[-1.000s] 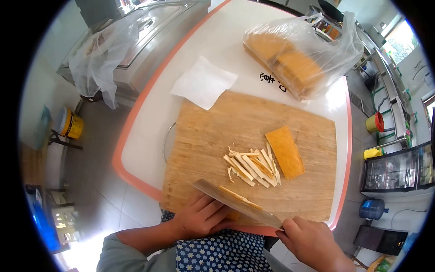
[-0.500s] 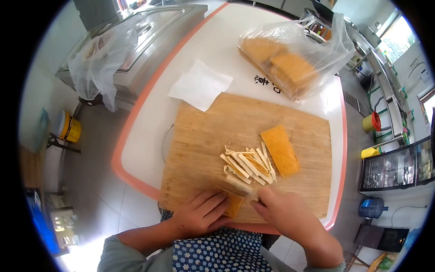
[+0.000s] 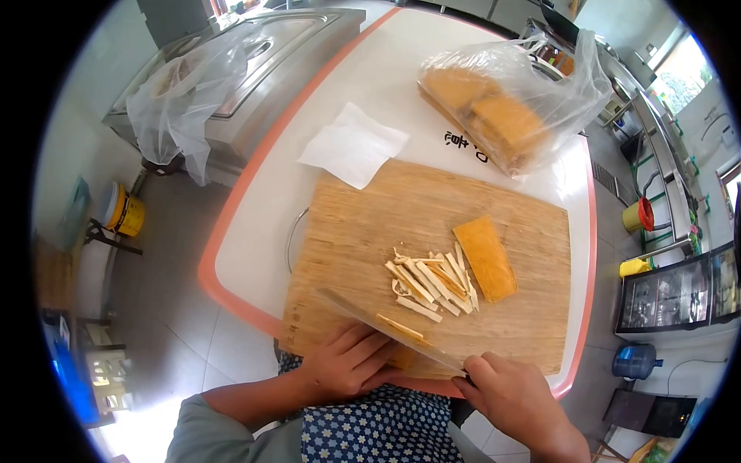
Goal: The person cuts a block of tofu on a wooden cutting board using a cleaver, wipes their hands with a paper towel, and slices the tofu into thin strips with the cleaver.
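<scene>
My right hand [image 3: 511,392] grips a kitchen knife [image 3: 359,312] whose long blade slants up and left across the wooden cutting board [image 3: 370,208]. My left hand [image 3: 349,359] presses, fingers bent, on an orange-skinned slab of what looks like dried tofu [image 3: 403,357] at the board's near edge, mostly hidden by hand and blade. One thin cut strip [image 3: 400,327] lies along the blade's far side. Beyond it is a loose pile of pale strips [image 3: 432,282]. A second whole orange slab [image 3: 485,258] lies flat to the right of the pile.
A clear plastic bag [image 3: 494,108] with more orange slabs stands on the white table [image 3: 262,185] behind the board. White paper [image 3: 355,145] overlaps the board's far left corner. A steel counter [image 3: 309,46] with another plastic bag [image 3: 181,100] is at left.
The blurred knife has swung to show its full blade, pointing up and left. A fresh strip now lies by the blade. The left hand stays on the slab; the view has shifted slightly.
</scene>
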Demonstrator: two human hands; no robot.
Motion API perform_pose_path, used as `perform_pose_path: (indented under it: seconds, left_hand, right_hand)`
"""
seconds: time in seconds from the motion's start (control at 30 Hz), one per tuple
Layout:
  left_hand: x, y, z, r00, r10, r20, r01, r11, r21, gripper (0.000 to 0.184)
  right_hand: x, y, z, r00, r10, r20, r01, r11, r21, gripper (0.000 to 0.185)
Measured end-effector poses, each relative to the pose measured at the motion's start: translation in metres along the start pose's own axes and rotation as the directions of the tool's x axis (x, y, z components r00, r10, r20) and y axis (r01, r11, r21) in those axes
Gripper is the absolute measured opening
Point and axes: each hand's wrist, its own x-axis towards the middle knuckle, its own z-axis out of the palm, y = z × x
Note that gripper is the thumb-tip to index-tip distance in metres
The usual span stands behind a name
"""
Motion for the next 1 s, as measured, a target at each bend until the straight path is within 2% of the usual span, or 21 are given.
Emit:
perform_pose_path:
  seconds: [0.3,0.37,0.4,0.7,0.8,0.87,1.0]
  left_hand:
    - [-0.003,-0.007,0.001,1.0,0.023,0.02,-0.022,0.998,-0.055,0.047]
    - [-0.003,-0.006,0.001,1.0,0.002,0.031,0.0,0.998,-0.069,0.047]
    - [-0.003,-0.005,0.002,0.999,-0.002,0.041,0.005,0.998,-0.061,0.046]
    - [0.001,0.0,0.005,1.0,-0.02,0.007,0.019,0.999,0.025,0.045]
    - [-0.003,0.003,0.004,1.0,-0.005,-0.023,0.006,0.999,0.039,0.044]
    - [-0.004,0.002,0.003,1.0,-0.012,-0.026,0.014,0.999,0.047,0.043]
    - [-0.007,0.002,0.004,0.999,-0.01,-0.045,0.014,0.996,0.084,0.042]
  right_hand:
    - [-0.001,0.006,-0.017,0.988,0.077,0.137,-0.066,0.994,-0.087,0.026]
    - [0.01,0.011,-0.02,0.989,0.006,0.148,-0.011,0.999,0.031,0.024]
    - [0.013,0.011,-0.02,0.987,0.015,0.159,-0.019,0.999,0.027,0.024]
    - [0.045,0.001,0.01,0.998,-0.052,-0.044,0.055,0.996,0.063,0.027]
    - [0.047,0.012,0.011,0.998,-0.02,-0.066,0.027,0.994,0.103,0.028]
    - [0.038,0.017,0.006,0.992,0.066,-0.109,-0.051,0.989,0.138,0.028]
    - [0.017,0.01,-0.008,0.995,-0.019,-0.094,0.025,0.998,0.066,0.027]
